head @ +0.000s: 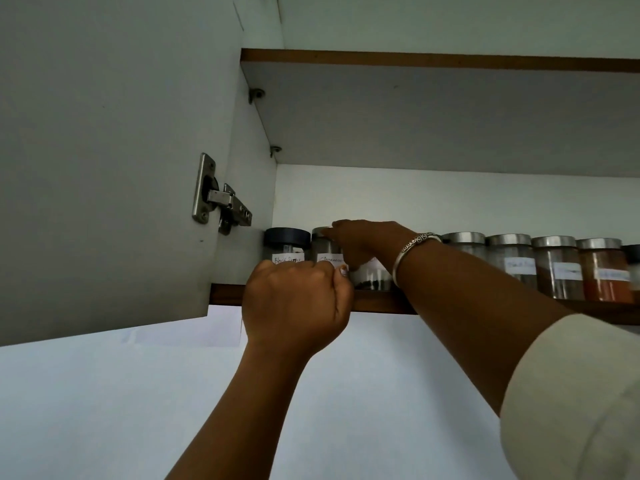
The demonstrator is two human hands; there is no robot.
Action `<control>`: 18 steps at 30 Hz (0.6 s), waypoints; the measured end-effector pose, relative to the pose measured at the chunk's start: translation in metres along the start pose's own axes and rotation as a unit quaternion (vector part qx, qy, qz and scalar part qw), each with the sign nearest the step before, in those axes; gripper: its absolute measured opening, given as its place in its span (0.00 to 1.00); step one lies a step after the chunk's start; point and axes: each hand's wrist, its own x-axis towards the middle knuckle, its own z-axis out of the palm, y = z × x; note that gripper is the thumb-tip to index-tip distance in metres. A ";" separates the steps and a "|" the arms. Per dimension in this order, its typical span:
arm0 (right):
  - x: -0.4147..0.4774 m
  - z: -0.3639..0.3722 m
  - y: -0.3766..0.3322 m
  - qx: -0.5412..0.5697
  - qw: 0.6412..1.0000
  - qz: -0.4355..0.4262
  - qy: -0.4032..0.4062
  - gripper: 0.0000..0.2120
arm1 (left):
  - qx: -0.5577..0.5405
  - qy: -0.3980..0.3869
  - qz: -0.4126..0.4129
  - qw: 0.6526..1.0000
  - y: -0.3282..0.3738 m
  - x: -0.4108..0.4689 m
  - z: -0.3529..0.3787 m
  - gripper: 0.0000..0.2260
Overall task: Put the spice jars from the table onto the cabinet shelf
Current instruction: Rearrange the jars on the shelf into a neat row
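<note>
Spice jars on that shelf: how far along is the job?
Done: a row of jars already stands on the cabinet shelf, from the Black Pepper jar at the left to the orange-filled jar. In hand: the right hand grips a dark-filled jar at the shelf's front, beside the Cinnamon jar; the left hand is curled at the edge. Left: unknown, since the table is out of view.

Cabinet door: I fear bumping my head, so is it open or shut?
Open. The cabinet door swings out leftward, its hinge exposed, and the spice jars on the shelf are in plain view.
</note>
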 end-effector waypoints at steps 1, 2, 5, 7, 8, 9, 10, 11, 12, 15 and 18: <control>-0.001 -0.001 0.000 0.004 1.000 0.000 -0.005 0.42 | 0.000 -0.003 -0.002 1.000 0.000 0.000 0.000 0.20; -0.002 -0.001 0.000 0.008 1.000 0.000 -0.011 0.42 | 0.002 -0.006 -0.003 1.000 0.000 0.000 -0.001 0.20; -0.005 0.000 -0.002 0.012 1.000 0.002 -0.023 0.43 | 0.003 -0.008 -0.001 1.000 0.000 0.000 -0.002 0.19; -0.008 -0.001 -0.002 0.035 0.999 0.009 -0.021 0.46 | -0.005 -0.004 0.000 1.000 0.000 0.000 -0.001 0.19; -0.010 -0.003 -0.002 0.048 0.999 0.013 -0.014 0.46 | -0.008 0.000 0.001 1.000 0.000 0.000 -0.001 0.19; -0.012 -0.004 -0.002 0.058 0.998 0.016 -0.005 0.46 | -0.008 0.004 0.003 1.000 -0.001 0.001 -0.001 0.19; -0.016 -0.004 -0.001 0.064 0.998 0.016 0.003 0.46 | -0.005 0.007 0.006 1.000 -0.001 0.002 -0.002 0.19; -0.022 -0.004 -0.002 0.064 0.998 0.020 0.005 0.45 | -0.001 0.006 0.008 1.000 -0.001 0.002 -0.002 0.19; -0.027 -0.003 -0.002 0.054 0.998 0.024 0.006 0.43 | 0.005 0.002 0.009 1.000 -0.002 0.002 -0.003 0.19; -0.051 -0.007 -0.003 0.011 1.000 0.023 0.008 0.36 | 0.003 -0.018 0.005 1.000 -0.001 0.004 -0.004 0.19; -0.080 -0.016 -0.006 0.059 0.997 -0.005 -0.054 0.25 | -0.007 -0.051 -0.006 0.999 0.000 0.003 -0.006 0.20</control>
